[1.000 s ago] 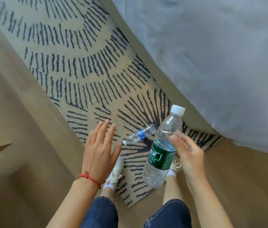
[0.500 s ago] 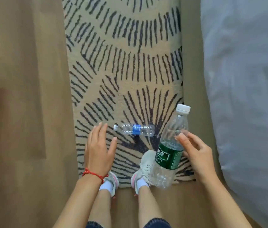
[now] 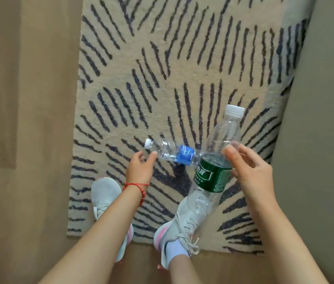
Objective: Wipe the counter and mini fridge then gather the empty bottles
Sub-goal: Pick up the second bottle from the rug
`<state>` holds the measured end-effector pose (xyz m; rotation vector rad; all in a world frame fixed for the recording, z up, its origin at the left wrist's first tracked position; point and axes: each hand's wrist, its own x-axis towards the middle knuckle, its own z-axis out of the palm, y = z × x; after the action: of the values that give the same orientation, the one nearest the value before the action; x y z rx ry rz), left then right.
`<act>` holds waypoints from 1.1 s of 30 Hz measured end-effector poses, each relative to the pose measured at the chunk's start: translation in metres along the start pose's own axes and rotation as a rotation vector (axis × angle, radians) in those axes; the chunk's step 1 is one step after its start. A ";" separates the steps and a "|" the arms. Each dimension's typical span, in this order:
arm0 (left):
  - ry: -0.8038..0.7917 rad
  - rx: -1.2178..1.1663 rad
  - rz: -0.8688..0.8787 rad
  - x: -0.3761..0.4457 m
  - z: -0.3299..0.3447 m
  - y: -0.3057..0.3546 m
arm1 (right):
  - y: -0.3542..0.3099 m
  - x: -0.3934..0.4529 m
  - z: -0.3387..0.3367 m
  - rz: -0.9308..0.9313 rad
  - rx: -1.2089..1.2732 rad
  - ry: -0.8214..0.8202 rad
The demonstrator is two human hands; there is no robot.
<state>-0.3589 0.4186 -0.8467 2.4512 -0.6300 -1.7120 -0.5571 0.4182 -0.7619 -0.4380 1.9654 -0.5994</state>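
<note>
1. Bare wooden floor (image 3: 24, 140) is seen along the left edge, and the patterned rug (image 3: 162, 58) now fills most of the view. Half a second ago more floor and a wide band of pale bedding were visible at the sides, so the head has been lowered towards the rug.

2. The left hand (image 3: 139, 169), marked by a red cord at the wrist, has been brought forward and down from its earlier raised, flat-palmed position. Its fingers are curled but held apart, with the thumb tip (image 3: 152, 155) just beside the neck of the small bottle (image 3: 172, 153). Nothing is gripped by it yet.

3. The small bottle, clear with a blue label, is left lying on its side on the rug, cap pointing left, in the same spot as before. It appears empty.

4. The large bottle (image 3: 215, 160), green-labelled and white-capped, is kept tilted above the right shoe (image 3: 180, 226); it crosses in front of the small bottle's base.

5. The right hand (image 3: 248, 169) is closed around the large bottle at the shoulder, as it was a second ago.

6. The gathering stage is judged to be under way: one bottle is secured and the second is about to be picked up.
</note>
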 end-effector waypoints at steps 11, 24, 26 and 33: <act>0.035 -0.456 -0.396 0.068 0.074 -0.012 | 0.037 0.034 -0.009 0.018 -0.052 0.003; -0.011 -0.534 -0.032 0.030 0.015 0.013 | -0.002 0.007 -0.003 0.019 -0.010 0.004; -0.061 -0.516 0.026 0.016 -0.011 0.024 | -0.020 -0.006 -0.004 0.015 0.002 -0.022; -0.106 -0.438 0.173 -0.055 -0.109 0.075 | -0.095 -0.071 -0.006 0.034 0.050 -0.174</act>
<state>-0.2957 0.3537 -0.7358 1.9629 -0.4064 -1.7038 -0.5263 0.3806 -0.6532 -0.4111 1.7851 -0.5689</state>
